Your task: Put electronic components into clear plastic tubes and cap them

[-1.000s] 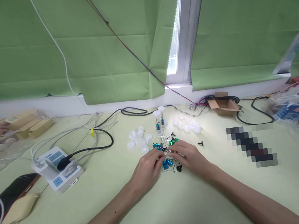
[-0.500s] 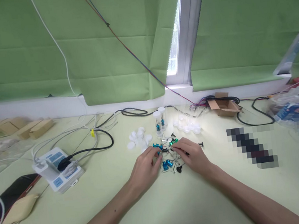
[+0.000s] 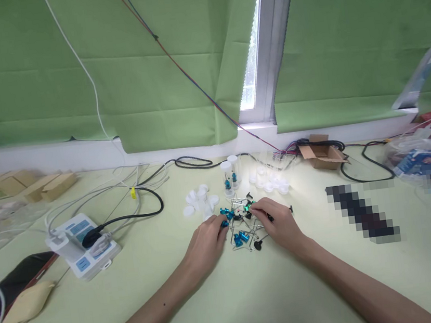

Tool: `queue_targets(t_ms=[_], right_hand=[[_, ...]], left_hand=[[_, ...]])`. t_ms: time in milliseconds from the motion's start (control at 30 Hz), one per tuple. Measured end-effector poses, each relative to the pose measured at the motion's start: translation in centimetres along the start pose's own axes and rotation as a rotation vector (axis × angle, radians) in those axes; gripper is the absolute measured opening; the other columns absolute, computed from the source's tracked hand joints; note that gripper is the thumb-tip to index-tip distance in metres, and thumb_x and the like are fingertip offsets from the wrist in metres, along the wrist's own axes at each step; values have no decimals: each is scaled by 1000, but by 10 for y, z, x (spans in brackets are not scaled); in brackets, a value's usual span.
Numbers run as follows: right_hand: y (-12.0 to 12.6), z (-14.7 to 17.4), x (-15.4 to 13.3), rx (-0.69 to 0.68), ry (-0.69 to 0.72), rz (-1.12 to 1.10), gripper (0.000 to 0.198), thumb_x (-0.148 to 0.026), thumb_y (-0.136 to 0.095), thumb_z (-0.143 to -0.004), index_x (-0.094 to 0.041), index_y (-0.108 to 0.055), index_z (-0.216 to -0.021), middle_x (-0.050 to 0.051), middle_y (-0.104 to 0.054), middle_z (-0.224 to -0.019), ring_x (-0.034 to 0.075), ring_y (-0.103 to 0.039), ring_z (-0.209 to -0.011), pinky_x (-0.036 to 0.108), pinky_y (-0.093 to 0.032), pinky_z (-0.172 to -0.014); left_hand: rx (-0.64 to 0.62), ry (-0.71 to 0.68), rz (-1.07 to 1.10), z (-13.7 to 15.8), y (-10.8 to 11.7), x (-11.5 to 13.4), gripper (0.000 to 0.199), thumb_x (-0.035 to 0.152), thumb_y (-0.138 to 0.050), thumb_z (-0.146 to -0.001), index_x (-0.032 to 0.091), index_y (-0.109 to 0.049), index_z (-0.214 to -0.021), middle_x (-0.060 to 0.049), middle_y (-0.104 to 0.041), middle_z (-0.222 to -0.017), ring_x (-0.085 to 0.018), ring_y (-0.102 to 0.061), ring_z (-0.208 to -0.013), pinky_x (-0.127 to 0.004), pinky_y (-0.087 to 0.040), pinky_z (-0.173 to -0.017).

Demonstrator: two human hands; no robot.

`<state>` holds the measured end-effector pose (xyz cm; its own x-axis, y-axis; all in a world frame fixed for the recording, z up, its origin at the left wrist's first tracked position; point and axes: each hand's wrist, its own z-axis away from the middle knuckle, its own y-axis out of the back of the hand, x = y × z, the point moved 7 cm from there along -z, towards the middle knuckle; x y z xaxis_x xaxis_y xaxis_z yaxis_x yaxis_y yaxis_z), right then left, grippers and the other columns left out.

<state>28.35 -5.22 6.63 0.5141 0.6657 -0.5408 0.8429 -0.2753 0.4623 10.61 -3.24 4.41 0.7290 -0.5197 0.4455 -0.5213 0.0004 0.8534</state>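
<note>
A loose pile of small metal parts lies on the pale green table between my hands. Blue metal fittings rest at its near side, among thin bent metal rods and a black disc-headed piece. My left hand is at the pile's left edge, thumb and fingers closed on a small blue metal fitting. More blue fittings lie just beyond those fingertips. My right hand reaches in from the right, its fingers pinched beside a green fitting; what they grip is too small to tell.
Two clear capped tubes with blue parts inside stand behind the pile. White round caps lie left of them, more white pieces right. A power strip with cables is at left, an opened cardboard box at back right.
My left hand has drawn slightly left, away from the pile's middle, and a blue fitting now shows at its fingertips. My right hand has stayed nearly in place.
</note>
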Motion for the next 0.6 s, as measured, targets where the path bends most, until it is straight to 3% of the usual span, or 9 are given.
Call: queue_targets(t_ms=[200,600], right_hand=[[-2,0,-2,-16,-40,-19,18,-25,-50,-98,-20,-65,-90,6,-67,-82,19,-63,-75,31,-52,-68],[-2,1,-8,16,-26,-65,16,-23,-50,-98,-20,-64,-92,5,-70,-84,18,-65,-74,29,-54,-70]], left_hand=[[15,-13,4,-1,1,-1,18,21,-47,-94,19,-65,-94,-7,-67,-88,-23,-63,-78,-34,-46,-68],[65,-68,45,1,6,12,19,28,-47,-97,21,-64,-101,-2,-63,-86,-17,-58,-70,-29,-44,-63]])
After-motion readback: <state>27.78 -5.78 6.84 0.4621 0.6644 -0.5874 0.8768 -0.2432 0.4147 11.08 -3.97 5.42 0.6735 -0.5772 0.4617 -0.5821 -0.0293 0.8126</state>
